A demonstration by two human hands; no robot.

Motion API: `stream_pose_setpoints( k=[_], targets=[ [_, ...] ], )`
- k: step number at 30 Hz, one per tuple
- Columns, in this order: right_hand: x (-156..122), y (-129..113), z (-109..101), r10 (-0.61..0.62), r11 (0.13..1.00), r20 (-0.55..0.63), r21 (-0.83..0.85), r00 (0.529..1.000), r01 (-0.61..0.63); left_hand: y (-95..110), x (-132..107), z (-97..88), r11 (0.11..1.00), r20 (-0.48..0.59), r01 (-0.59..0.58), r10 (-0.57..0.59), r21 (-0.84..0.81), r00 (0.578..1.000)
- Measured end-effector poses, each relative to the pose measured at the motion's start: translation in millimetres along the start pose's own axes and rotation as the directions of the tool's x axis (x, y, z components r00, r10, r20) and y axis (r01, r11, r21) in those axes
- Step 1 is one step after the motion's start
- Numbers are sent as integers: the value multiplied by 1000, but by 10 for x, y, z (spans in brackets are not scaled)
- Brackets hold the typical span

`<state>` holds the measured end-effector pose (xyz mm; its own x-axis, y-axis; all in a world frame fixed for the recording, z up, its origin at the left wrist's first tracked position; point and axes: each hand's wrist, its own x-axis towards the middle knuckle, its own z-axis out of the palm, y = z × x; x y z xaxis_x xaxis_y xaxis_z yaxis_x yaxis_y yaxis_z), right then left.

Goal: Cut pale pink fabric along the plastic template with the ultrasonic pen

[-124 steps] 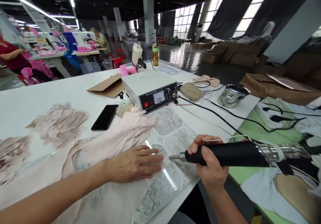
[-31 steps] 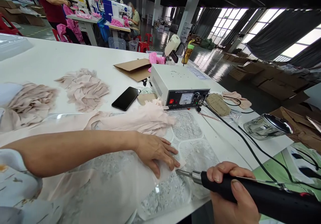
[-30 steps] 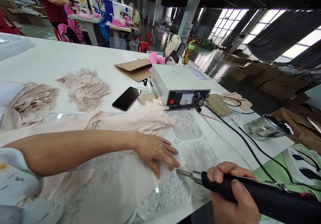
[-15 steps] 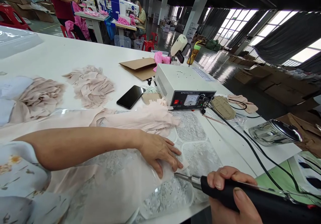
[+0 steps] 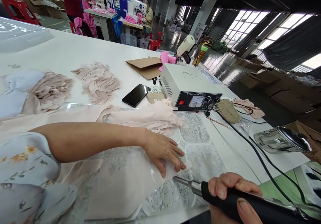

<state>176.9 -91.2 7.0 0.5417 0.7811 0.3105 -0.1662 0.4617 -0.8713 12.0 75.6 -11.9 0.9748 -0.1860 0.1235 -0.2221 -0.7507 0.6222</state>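
My left hand (image 5: 165,153) lies flat with fingers spread on a thin, translucent template sheet (image 5: 117,190) over pale beige fabric. In my right hand (image 5: 233,190) is an ultrasonic cutter (image 5: 220,197) with a black handle and a narrow metal tip. That tip is at the sheet's right edge, close to my left thumb; whether it touches the fabric I cannot tell. Under the sheet spreads a grey marbled mat (image 5: 200,153). Just beyond my left forearm lies a gathered strip of beige fabric (image 5: 150,117).
A white control box (image 5: 193,80) stands at the back, with a black cable (image 5: 253,150) running to the cutter. Nearby are a phone (image 5: 136,95), cardboard (image 5: 145,67), a beige fabric pile (image 5: 97,83) and a lidded glass jar (image 5: 278,140). Two people work at sewing machines behind.
The view has shifted slightly, so the scene sits farther right. The cutter's tip has moved a little nearer me along the sheet's edge. My left hand stays flat in place.
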Motion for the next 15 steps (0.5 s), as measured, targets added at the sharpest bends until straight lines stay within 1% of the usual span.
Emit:
stream_pose_setpoints(
  k=[3,7,13,15],
  targets=[
    [-14,15,10,14,1000,3,3,1000,-14,14,3,-12,1000,22,7,-8,25,1000],
    [-10,42,-3,19,1000,7,25,1000,-19,10,0,-5,999,19,4,-5,51,1000],
    [-6,25,-2,-8,1000,53,1,999,8,-3,-2,9,988,-45,-76,83,132,996],
    [-12,5,29,-22,1000,50,16,998,21,20,4,-9,994,-38,-44,48,105,998]
  ],
)
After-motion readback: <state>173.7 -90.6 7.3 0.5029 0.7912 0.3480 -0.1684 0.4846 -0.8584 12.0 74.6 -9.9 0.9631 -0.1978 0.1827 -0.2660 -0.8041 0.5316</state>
